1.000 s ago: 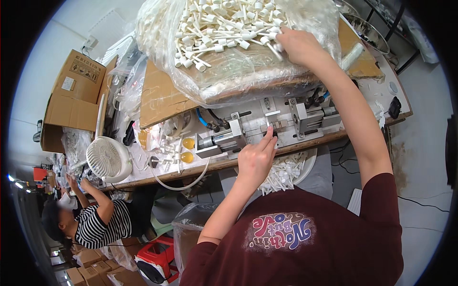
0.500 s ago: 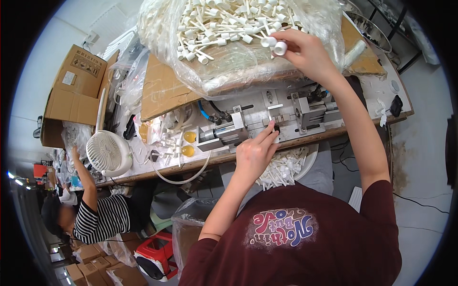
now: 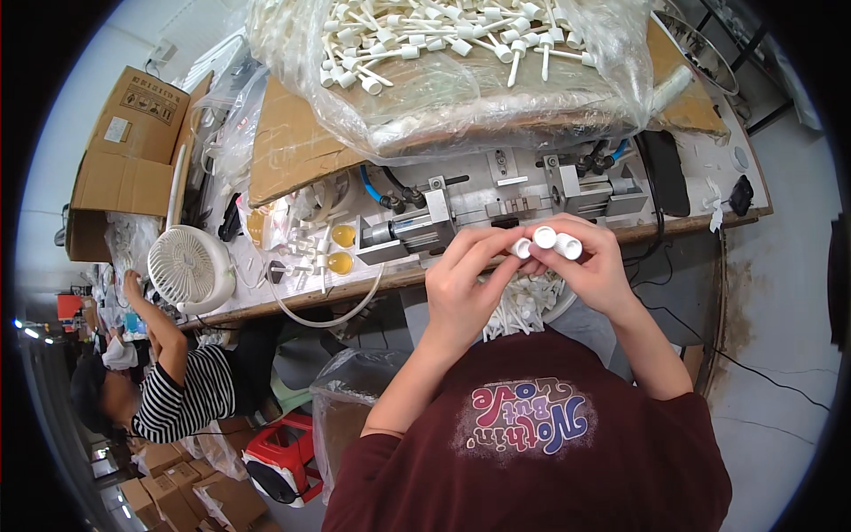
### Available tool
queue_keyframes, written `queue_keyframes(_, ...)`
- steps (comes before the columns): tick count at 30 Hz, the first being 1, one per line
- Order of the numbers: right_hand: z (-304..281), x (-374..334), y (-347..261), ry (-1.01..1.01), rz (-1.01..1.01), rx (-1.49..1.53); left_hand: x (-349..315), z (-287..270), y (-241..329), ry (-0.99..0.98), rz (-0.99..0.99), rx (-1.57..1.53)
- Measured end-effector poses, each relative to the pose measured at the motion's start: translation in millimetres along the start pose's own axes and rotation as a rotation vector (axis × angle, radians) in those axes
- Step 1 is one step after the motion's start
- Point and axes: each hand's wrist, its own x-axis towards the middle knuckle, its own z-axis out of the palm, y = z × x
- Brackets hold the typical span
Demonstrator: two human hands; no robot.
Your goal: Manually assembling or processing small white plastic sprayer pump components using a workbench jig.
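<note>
Just in front of the bench edge my two hands meet. My left hand [image 3: 465, 282] pinches a white plastic stick with a cup-shaped head [image 3: 521, 248]. My right hand [image 3: 592, 270] is closed on two more such pieces [image 3: 544, 237], their round open ends facing up; the fingers hide their stems. Behind the hands stands a metal fixture [image 3: 514, 206] between a left air cylinder clamp [image 3: 409, 229] and a right one [image 3: 596, 193]. Below the hands, a pale bowl [image 3: 567, 306] holds many white sticks [image 3: 521, 310], partly covered by my hands.
A clear plastic bag [image 3: 425, 133] heaped with white cup-headed sticks [image 3: 443, 31] lies on cardboard behind the fixture. To the left are yellow round pieces [image 3: 339, 262], a white fan [image 3: 189, 266] and a carton [image 3: 133, 151]. Another person in a striped shirt [image 3: 191, 395] sits far left.
My right hand has come down from the heap with its white pieces to meet the left. My left hand has left the fixture and moved toward me, now pinching a white piece.
</note>
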Motion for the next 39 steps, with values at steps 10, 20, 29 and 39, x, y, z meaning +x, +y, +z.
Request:
queue_keyframes(10,-3,-14,17,0.126,-0.246,-0.45,-19,8,-18,-0.029,0.032,0.058)
queue_keyframes(20,-11,-26,14,0.287,-0.228,-0.518,-20,20,-38,-0.207,0.201,0.591)
queue_keyframes(29,-16,-20,10,0.303,-0.51,-0.729,-11,15,-34,-0.246,0.149,0.578)
queue_keyframes(39,-8,-8,14,0.125,-0.824,-1.051,-12,2,-1,-0.193,-0.303,-0.399)
